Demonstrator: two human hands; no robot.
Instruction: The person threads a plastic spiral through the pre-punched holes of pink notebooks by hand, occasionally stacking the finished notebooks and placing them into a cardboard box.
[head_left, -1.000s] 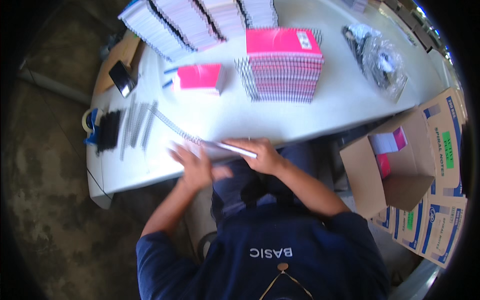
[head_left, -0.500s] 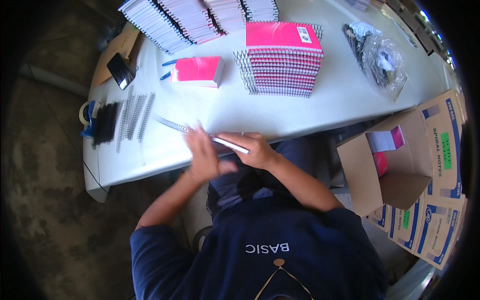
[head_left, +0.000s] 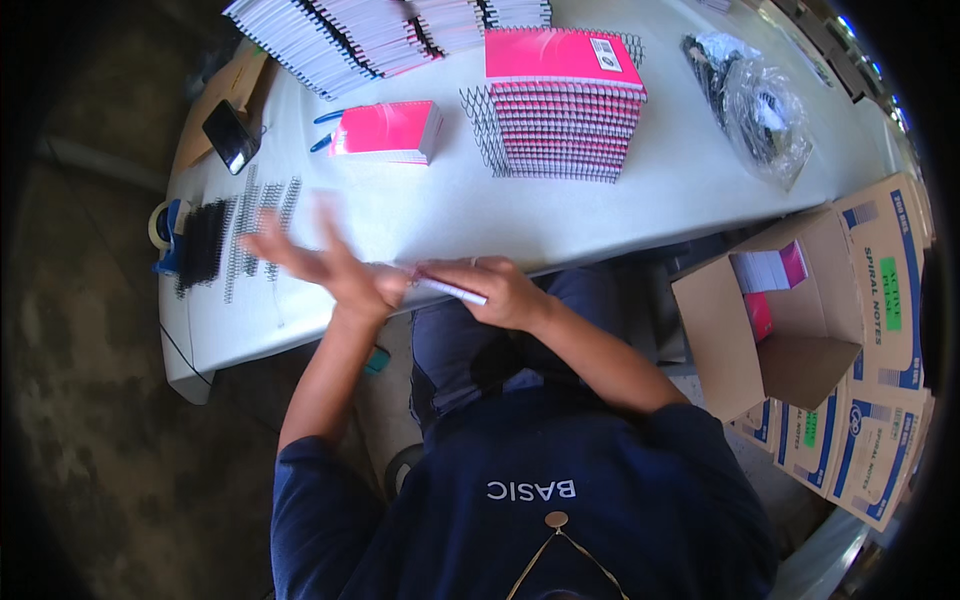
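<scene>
Plainly, the right hand (head_left: 512, 292) grips a notebook (head_left: 455, 290) while the left hand (head_left: 345, 275) spreads open

The right hand closes around the thin notebook, whose pale edge shows along that hand's left side, by the counter's (head_left: 420, 225) near edge. Just left of it, the left hand has its fingers fanned and blurred; its thumb side is nearest the notebook, but I cannot tell whether they touch. Silver wire spirals (head_left: 238, 240) lie just beyond the left hand's fingertips, with black spirals (head_left: 203, 245) and a blue tape dispenser (head_left: 172, 238) farther left. Ahead of the left hand are a small pink pile (head_left: 385, 128) and two pens (head_left: 325, 117). Ahead of the right hand stands a tall notebook stack (head_left: 565, 120); well to its right is an open cardboard box (head_left: 718, 335).
</scene>
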